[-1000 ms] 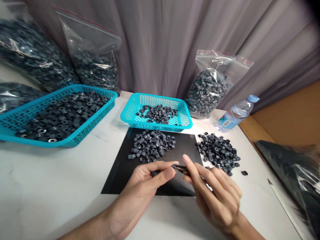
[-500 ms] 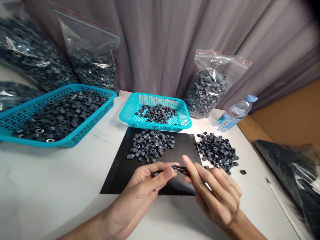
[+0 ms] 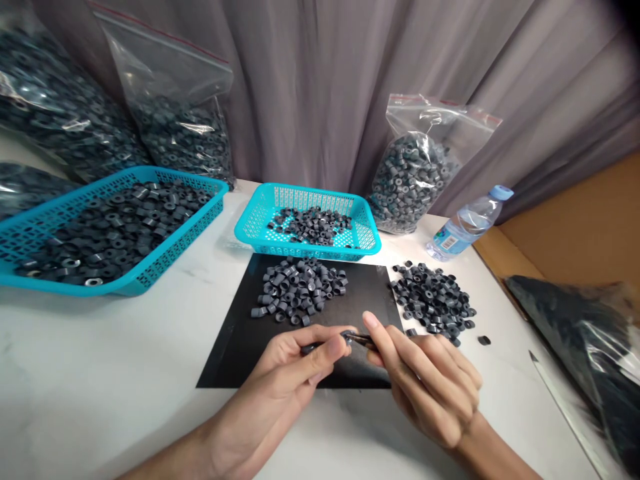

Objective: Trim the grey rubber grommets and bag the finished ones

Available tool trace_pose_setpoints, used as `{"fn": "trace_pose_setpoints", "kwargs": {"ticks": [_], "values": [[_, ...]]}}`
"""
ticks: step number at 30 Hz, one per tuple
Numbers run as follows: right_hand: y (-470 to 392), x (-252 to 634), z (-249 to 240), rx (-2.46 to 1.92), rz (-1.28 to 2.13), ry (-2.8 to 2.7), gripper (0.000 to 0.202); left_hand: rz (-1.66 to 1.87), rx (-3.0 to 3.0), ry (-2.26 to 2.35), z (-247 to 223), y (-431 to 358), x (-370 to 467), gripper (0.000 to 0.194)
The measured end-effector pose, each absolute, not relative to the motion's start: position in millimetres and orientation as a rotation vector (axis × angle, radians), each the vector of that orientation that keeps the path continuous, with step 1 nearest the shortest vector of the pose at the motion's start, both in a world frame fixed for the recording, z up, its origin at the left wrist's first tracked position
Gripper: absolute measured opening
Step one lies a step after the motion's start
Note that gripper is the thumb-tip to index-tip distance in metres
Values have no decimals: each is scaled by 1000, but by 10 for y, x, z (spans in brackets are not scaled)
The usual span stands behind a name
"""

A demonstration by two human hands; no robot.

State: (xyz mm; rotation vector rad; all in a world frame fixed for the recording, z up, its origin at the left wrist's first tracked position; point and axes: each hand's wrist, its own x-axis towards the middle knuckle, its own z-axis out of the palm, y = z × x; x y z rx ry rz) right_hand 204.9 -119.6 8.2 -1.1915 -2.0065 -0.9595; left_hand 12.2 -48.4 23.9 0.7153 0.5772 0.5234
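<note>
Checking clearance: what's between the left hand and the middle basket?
A pile of grey parts on the black mat lies between the left hand and the middle basket; the head view shows it.

Table layout, clock face centred on the mat (image 3: 230, 360).
We find one heap of pieces (image 3: 300, 290) on it toward 12, a small basket (image 3: 310, 251) beyond, a filled bag (image 3: 413, 183) at 1, a bottle (image 3: 465, 223) at 2 and a second heap (image 3: 435, 300) just outside at 3. A large basket (image 3: 176, 244) lies at 10, an upright bag (image 3: 183, 133) behind it at 11. Left hand (image 3: 297, 363) at 6, right hand (image 3: 435, 383) at 4.
</note>
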Motion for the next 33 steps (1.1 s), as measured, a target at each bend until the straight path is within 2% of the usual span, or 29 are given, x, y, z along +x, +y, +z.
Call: {"fn": "trace_pose_setpoints", "kwargs": {"ticks": [4,12,22,33], "values": [[-1210,2050,72,-1193,-870,-1954,54,541,705,657,237,-498,122,12],[-1220,2001,53,-1289,-663,-1972,52,584,767,679,218,-479,126,15],[-1240,2026,36,-1346,-797,-2033,59,584,773,685,247,-466,152,12],[-1219,2055,59,-1249,-940,-2032,52,563,700,660,256,-509,128,9]]}}
